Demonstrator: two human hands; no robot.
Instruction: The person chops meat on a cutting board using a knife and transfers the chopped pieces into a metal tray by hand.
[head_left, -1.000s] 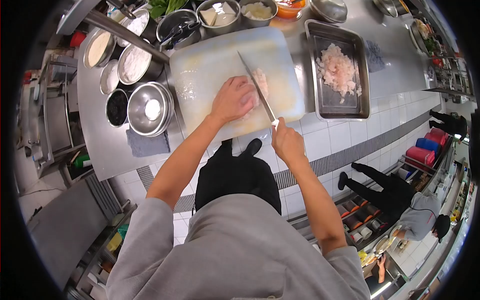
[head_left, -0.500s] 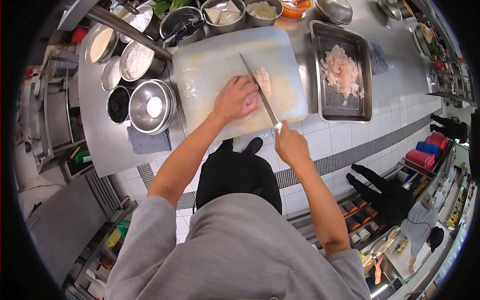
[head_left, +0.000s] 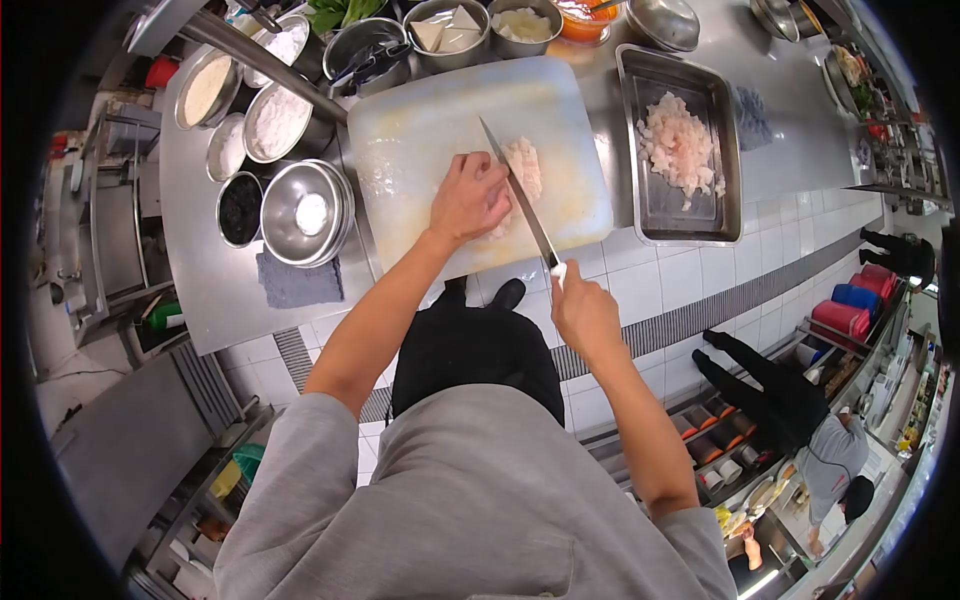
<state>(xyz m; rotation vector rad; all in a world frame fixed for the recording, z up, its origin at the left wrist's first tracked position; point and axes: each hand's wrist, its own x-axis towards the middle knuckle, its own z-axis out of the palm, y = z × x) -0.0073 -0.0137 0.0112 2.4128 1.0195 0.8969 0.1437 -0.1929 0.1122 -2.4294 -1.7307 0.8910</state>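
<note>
Across the stainless-steel counter (head_left: 205, 300), on a white cutting board (head_left: 400, 115), pale raw flesh (head_left: 526, 168) lies lengthwise away from the body, nearer the left hand (head_left: 470, 200), curled holding more of it, than the right hand (head_left: 586, 313), gripping a kitchen knife (head_left: 532, 218) slanted between.

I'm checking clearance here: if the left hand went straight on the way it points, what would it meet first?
Most likely the knife blade, right beside the left hand; whether they touch is hard to tell from above. The chopped pale meat lies just beyond.
</note>
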